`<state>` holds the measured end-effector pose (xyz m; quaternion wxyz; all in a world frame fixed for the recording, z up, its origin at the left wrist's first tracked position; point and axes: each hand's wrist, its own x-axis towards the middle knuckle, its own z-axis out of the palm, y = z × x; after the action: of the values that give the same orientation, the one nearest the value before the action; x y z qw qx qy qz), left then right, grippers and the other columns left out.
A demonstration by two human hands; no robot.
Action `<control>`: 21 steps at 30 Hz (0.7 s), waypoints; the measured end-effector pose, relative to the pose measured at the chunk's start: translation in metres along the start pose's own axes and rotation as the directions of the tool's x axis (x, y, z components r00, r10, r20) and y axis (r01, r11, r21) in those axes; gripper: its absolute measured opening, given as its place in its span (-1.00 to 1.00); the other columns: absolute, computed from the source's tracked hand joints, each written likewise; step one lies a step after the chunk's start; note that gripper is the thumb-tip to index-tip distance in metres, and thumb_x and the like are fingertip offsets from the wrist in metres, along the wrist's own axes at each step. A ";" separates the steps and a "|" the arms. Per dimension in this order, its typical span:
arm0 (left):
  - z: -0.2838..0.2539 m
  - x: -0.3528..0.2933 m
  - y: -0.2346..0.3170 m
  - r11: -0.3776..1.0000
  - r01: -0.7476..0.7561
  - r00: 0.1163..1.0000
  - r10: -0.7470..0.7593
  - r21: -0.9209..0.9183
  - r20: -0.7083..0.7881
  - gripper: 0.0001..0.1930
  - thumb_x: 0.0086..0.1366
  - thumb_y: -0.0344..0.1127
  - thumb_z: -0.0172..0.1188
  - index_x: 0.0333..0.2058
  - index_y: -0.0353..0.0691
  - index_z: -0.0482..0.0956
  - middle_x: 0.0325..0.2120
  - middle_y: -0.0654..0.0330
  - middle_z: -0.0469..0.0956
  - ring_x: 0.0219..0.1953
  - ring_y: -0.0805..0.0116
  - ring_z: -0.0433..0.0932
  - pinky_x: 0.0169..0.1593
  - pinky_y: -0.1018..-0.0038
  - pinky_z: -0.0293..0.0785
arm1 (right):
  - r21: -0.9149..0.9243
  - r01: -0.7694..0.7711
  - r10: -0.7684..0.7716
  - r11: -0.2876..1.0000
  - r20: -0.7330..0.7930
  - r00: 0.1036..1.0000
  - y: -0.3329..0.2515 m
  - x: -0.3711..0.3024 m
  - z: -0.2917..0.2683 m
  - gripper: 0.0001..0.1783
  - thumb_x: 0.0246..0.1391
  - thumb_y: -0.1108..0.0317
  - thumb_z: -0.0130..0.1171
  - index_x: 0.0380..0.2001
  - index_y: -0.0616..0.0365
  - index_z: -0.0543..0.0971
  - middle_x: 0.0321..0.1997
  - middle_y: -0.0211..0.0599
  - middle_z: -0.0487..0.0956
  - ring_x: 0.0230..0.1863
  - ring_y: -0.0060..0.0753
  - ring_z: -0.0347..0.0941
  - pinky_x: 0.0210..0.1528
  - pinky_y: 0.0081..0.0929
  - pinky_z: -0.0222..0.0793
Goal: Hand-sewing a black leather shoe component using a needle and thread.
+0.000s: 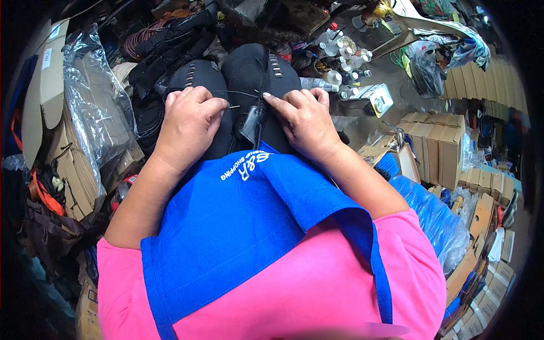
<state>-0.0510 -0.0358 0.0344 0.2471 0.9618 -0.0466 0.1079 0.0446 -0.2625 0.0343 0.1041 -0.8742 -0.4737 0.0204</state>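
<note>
A black piece [245, 65] that looks like a shoe upper, with a seam down its middle, lies across my lap between my black-clad knees. My left hand [191, 122] is closed in a pinch on a thin pale needle [234, 106], which sticks out toward the right. Dark thread [235, 92] stretches from beside the left fingers to the seam. On the right of the seam, my right hand [306, 116] has its thumb and fingers closed on the black piece. A tiny bright tip shows by that thumb. Lower down is a shiny black flap [251, 123]. Fingertip details are partly hidden.
A blue apron [221, 204] covers my lap's near side. Several bottles [345, 56] and a white-and-yellow tin [374, 99] stand beyond at right. Stacked cardboard [433, 144] and blue plastic-wrapped goods [428, 212] lie right. Clear plastic sheeting [96, 102] hangs over cardboard at left.
</note>
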 end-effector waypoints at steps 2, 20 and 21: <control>0.004 0.000 -0.001 1.000 -0.004 1.000 0.004 0.018 -0.027 -0.82 0.01 -0.46 0.23 -0.35 -0.12 0.63 -0.46 0.26 0.45 -0.28 0.25 0.46 -0.11 0.30 0.25 | 0.006 0.004 -0.004 1.000 -0.025 1.000 -0.001 0.001 0.001 -0.48 -0.13 0.43 0.17 0.01 -0.13 0.53 -0.28 -0.38 0.45 -0.14 -0.32 0.39 0.06 -0.16 0.09; 0.035 0.024 -0.019 0.989 -0.031 0.998 0.024 -0.143 -0.053 -0.81 0.06 -0.40 0.27 -0.33 0.06 0.69 -0.55 0.35 0.33 -0.31 0.35 0.37 -0.11 0.37 0.17 | 0.476 -0.083 -0.073 0.876 0.301 0.951 0.062 0.048 0.000 -0.68 0.04 0.43 0.13 -0.15 -0.20 0.67 -0.33 -0.41 0.42 -0.11 -0.35 0.30 0.05 -0.41 0.20; 0.035 0.025 -0.019 0.990 -0.028 0.998 0.021 -0.138 -0.051 -0.81 0.06 -0.40 0.27 -0.33 0.06 0.69 -0.55 0.35 0.34 -0.31 0.35 0.37 -0.09 0.37 0.16 | 0.475 -0.084 -0.071 0.876 0.300 0.951 0.063 0.048 0.001 -0.68 0.04 0.43 0.13 -0.15 -0.20 0.67 -0.33 -0.41 0.42 -0.11 -0.35 0.30 0.05 -0.41 0.20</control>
<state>-0.0178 -0.0373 0.0010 0.3131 0.9387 -0.0598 0.1310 0.1226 -0.2552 0.0242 0.2432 -0.8081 -0.4610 0.2744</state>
